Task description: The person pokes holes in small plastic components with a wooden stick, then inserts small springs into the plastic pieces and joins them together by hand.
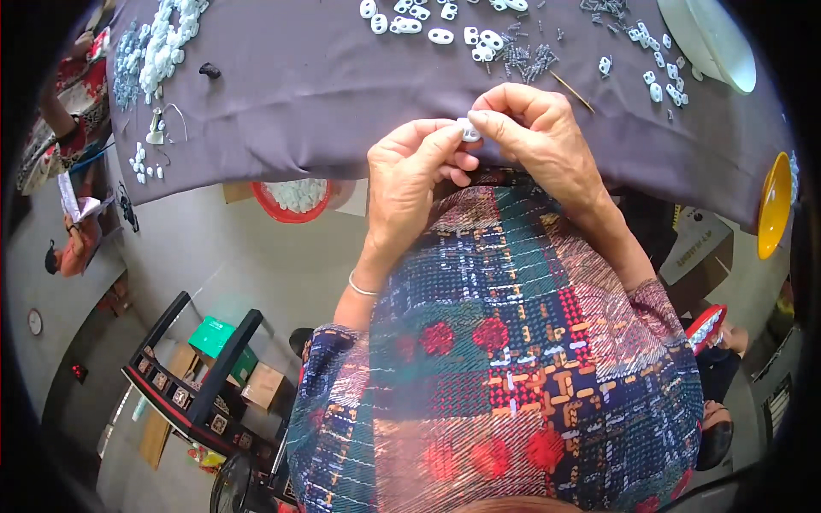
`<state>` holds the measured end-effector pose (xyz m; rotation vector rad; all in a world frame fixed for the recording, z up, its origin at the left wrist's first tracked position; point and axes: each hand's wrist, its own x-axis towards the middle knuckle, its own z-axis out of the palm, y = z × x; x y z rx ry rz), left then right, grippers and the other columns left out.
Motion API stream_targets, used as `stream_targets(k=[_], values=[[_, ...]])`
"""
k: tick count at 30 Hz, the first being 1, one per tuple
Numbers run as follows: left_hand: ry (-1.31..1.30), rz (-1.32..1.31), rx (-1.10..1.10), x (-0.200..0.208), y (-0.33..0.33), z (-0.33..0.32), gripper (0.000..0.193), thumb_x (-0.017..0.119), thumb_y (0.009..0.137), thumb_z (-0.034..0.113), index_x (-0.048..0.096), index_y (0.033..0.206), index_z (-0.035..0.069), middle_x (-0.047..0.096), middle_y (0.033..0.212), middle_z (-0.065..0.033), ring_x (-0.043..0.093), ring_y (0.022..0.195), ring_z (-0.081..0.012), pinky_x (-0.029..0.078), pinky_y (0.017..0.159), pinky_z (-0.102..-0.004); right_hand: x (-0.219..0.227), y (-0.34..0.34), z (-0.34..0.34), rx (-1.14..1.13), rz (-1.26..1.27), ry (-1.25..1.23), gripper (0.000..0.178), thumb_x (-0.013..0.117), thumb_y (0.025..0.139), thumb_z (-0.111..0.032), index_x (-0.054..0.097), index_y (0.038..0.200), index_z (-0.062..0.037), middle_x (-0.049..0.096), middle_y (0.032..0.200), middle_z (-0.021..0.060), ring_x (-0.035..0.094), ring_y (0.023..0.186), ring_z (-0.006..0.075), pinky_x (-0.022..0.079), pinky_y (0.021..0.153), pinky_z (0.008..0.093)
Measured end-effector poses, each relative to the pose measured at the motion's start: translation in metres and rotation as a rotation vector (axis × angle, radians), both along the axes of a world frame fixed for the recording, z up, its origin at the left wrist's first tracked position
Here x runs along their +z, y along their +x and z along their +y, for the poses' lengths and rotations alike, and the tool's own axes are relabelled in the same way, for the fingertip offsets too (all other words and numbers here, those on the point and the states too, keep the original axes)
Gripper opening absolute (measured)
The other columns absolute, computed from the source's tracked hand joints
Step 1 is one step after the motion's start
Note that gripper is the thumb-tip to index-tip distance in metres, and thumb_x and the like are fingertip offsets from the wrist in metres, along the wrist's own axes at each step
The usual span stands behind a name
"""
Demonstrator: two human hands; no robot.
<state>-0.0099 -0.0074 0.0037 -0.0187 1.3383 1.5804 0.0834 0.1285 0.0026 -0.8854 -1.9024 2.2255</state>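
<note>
Just over the near edge of the table, both of my hands meet on a small white cord lock (468,130) with two dark holes. My left hand (409,167) pinches it between thumb and fingers from the left. From the right, the thumb and index finger of my right hand (547,137) close on its edge; anything small between them is hidden. Beyond my hands lie more white two-holed cord lock pieces (440,37). Beside them is a heap of small metal springs (532,61). A thin brown stick (573,92) rests to the right of the springs.
A grey cloth (282,94) covers the table. White and clear pieces (167,51) are piled at far left; a white basin (705,47) stands far right. A red bowl of white pieces (291,201) sits below the table edge, a yellow bowl (774,205) at right. Other people sit nearby.
</note>
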Motion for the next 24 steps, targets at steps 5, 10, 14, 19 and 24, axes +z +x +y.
stream_targets(k=[5,10,14,19,24], values=[[0.048,-0.083,0.038,-0.003,-0.001,-0.002,0.017,0.058,0.086,0.013,0.06,0.091,-0.003,0.064,0.08,-0.009,0.06,0.066,-0.0105,0.049,0.057,-0.0195,0.0,0.002,0.004,0.082,0.12,0.351,0.025,0.066,0.077,-0.011,0.057,0.099,-0.0001,0.057,0.081,0.0014,0.051,0.066,0.0071,0.042,0.056,0.0206],[0.035,-0.053,0.008,-0.005,-0.001,-0.004,0.016,0.059,0.085,0.013,0.06,0.09,-0.002,0.063,0.077,-0.0074,0.058,0.064,-0.0093,0.047,0.058,-0.0196,-0.004,0.003,0.005,0.233,0.203,0.912,0.037,0.07,0.067,-0.012,0.057,0.099,-0.0013,0.057,0.082,0.0094,0.059,0.074,0.0232,0.05,0.067,0.0319],[0.01,-0.023,0.006,-0.004,-0.001,-0.004,0.014,0.06,0.084,0.012,0.061,0.087,-0.002,0.063,0.076,-0.0064,0.057,0.064,-0.0077,0.046,0.058,-0.0191,-0.002,0.007,0.004,0.339,0.133,1.045,0.031,0.07,0.069,-0.017,0.058,0.094,-0.0026,0.057,0.081,0.0091,0.059,0.072,0.0234,0.049,0.063,0.0326],[0.013,-0.018,0.021,-0.006,0.001,-0.004,0.013,0.062,0.083,0.011,0.061,0.084,-0.002,0.062,0.074,-0.0046,0.054,0.062,-0.0063,0.044,0.057,-0.0187,-0.005,0.004,0.001,0.363,0.178,1.101,0.021,0.067,0.073,-0.018,0.058,0.085,-0.0036,0.054,0.072,0.0068,0.056,0.064,0.0225,0.047,0.058,0.0327],[0.01,-0.007,0.037,-0.007,0.003,-0.003,0.012,0.062,0.083,0.011,0.062,0.084,-0.002,0.062,0.074,-0.0038,0.054,0.062,-0.0062,0.044,0.058,-0.0186,-0.01,0.006,-0.001,0.335,0.226,1.089,0.017,0.066,0.074,-0.017,0.057,0.081,-0.0036,0.052,0.067,0.0061,0.055,0.062,0.0215,0.046,0.055,0.0312]])
